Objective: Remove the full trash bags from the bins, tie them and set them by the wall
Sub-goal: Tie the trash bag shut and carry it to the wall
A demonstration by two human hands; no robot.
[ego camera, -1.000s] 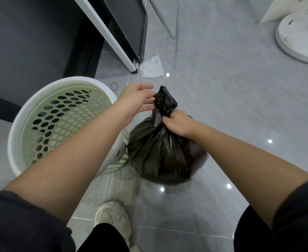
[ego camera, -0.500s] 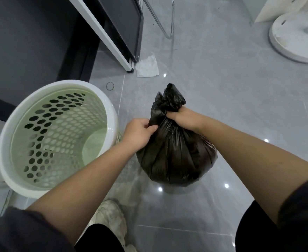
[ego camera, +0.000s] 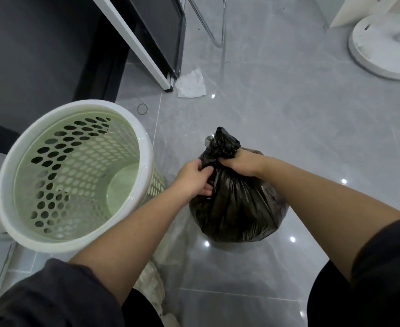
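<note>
Count's on: one black trash bag [ego camera: 236, 208], and two grips on it, the left grip [ego camera: 192, 178] at its side and the right grip [ego camera: 239, 161] round its neck. One perforated bin [ego camera: 85, 106], just left of the left grip. Beyond the grips: one crumpled tissue [ego camera: 190, 83] and one small dark ring [ego camera: 142, 109]. Well out past the right grip, one round white base [ego camera: 383, 55]. Nearer than the left grip, one pale shoe [ego camera: 152, 279].
</note>
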